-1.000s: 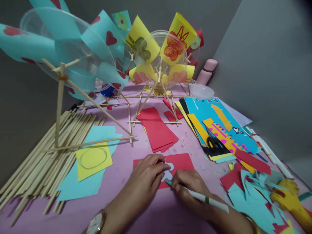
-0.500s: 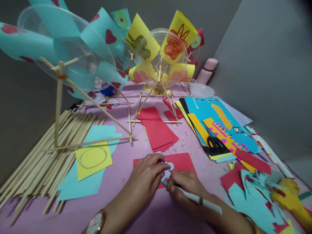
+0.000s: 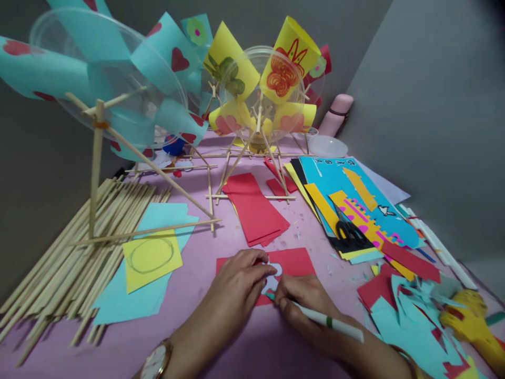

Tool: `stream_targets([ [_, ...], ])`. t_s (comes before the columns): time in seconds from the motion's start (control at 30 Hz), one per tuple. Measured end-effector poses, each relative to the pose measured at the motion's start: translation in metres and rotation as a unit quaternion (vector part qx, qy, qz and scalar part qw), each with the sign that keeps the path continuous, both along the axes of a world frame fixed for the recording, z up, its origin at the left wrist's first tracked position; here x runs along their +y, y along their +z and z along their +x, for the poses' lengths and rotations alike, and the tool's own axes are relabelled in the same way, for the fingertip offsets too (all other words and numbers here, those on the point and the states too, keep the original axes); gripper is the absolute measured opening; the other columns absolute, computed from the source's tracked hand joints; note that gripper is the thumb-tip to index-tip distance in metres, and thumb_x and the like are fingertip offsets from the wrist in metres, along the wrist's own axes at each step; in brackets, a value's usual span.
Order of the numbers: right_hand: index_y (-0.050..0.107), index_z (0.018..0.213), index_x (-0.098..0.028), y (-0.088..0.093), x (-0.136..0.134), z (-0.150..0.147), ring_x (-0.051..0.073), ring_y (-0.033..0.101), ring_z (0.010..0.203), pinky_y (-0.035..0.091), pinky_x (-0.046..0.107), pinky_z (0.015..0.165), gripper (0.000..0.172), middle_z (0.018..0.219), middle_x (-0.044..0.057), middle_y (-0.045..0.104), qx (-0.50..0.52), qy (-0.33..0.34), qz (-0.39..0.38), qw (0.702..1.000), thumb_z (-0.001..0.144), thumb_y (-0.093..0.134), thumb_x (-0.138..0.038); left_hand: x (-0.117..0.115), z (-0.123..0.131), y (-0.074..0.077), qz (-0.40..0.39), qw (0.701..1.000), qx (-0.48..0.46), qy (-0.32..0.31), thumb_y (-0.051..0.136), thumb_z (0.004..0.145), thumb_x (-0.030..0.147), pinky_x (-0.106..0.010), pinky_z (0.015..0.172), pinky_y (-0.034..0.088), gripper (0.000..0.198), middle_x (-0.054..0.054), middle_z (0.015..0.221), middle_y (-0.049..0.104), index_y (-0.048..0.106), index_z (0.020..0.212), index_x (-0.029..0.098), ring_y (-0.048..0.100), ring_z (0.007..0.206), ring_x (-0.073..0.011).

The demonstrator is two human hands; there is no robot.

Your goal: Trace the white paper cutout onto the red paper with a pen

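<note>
A red paper sheet [image 3: 295, 261] lies on the pink table [image 3: 189, 284] near the front edge. On it sits a small white cut-out shape [image 3: 273, 276]. My left hand [image 3: 236, 287] presses down on that shape with curled fingertips, a watch on the wrist. My right hand [image 3: 303, 302] is closed round a white marker with a green band [image 3: 335, 325], its tip at the edge of the white shape.
Black scissors [image 3: 349, 231] lie on a stack of coloured paper [image 3: 355, 205] at right. Paper scraps [image 3: 410, 310] pile at the front right. Bamboo sticks [image 3: 67, 263] spread at left beside yellow and blue sheets [image 3: 152, 258]. Two paper-and-stick wheels [image 3: 260, 89] stand behind, with red strips [image 3: 254, 210].
My right hand shifted slightly left and back again with the marker along the white shape. My left hand has stayed in place.
</note>
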State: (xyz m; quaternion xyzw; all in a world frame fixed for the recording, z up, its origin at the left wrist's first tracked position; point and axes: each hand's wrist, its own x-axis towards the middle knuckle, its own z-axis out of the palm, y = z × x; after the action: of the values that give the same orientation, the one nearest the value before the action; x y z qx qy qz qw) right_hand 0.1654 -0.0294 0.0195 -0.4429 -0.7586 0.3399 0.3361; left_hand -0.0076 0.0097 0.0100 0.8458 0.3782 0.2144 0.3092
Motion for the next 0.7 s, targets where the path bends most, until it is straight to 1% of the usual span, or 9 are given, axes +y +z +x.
stream_targets([
  [0.2, 0.040, 0.063, -0.022, 0.0008, -0.0007, 0.0007, 0.010, 0.043, 0.044, 0.033, 0.021, 0.045, 0.015, 0.051, -0.004, 0.044, 0.015, -0.016, -0.023, 1.000, 0.075, 0.035, -0.016, -0.0004, 0.0007, -0.0002, -0.007, 1.000, 0.007, 0.001, 0.049, 0.091, 0.012, -0.034, 0.090, 0.042, 0.026, -0.004, 0.112, 0.059, 0.064, 0.108, 0.025, 0.052, 0.107, -0.0186],
  [0.37, 0.042, 0.063, -0.022, -0.0015, -0.0025, 0.0000, 0.010, 0.044, 0.045, 0.034, 0.021, 0.046, 0.015, 0.052, -0.004, 0.046, 0.014, -0.023, -0.018, 0.999, 0.075, 0.035, -0.016, -0.0010, 0.0007, -0.0003, -0.008, 1.000, 0.006, 0.005, 0.049, 0.090, 0.012, -0.034, 0.090, 0.042, 0.026, -0.004, 0.111, 0.059, 0.064, 0.107, 0.024, 0.053, 0.107, -0.0182],
  [0.5, 0.041, 0.063, -0.022, -0.0024, -0.0018, 0.0006, 0.010, 0.044, 0.045, 0.033, 0.020, 0.045, 0.015, 0.051, -0.004, 0.044, 0.012, -0.031, -0.014, 0.999, 0.075, 0.035, -0.017, -0.0008, 0.0003, 0.0001, -0.002, 1.000, 0.007, 0.004, 0.049, 0.091, 0.012, -0.033, 0.090, 0.043, 0.026, -0.004, 0.112, 0.059, 0.064, 0.108, 0.025, 0.053, 0.107, -0.0182],
  [0.7, 0.043, 0.064, -0.022, -0.0014, -0.0007, 0.0017, 0.011, 0.046, 0.046, 0.033, 0.021, 0.046, 0.015, 0.053, -0.003, 0.047, 0.009, -0.045, -0.028, 0.999, 0.076, 0.036, -0.017, -0.0017, 0.0000, 0.0015, -0.001, 1.000, 0.008, 0.003, 0.048, 0.091, 0.013, -0.034, 0.089, 0.043, 0.026, -0.004, 0.112, 0.059, 0.064, 0.107, 0.025, 0.053, 0.107, -0.0186],
])
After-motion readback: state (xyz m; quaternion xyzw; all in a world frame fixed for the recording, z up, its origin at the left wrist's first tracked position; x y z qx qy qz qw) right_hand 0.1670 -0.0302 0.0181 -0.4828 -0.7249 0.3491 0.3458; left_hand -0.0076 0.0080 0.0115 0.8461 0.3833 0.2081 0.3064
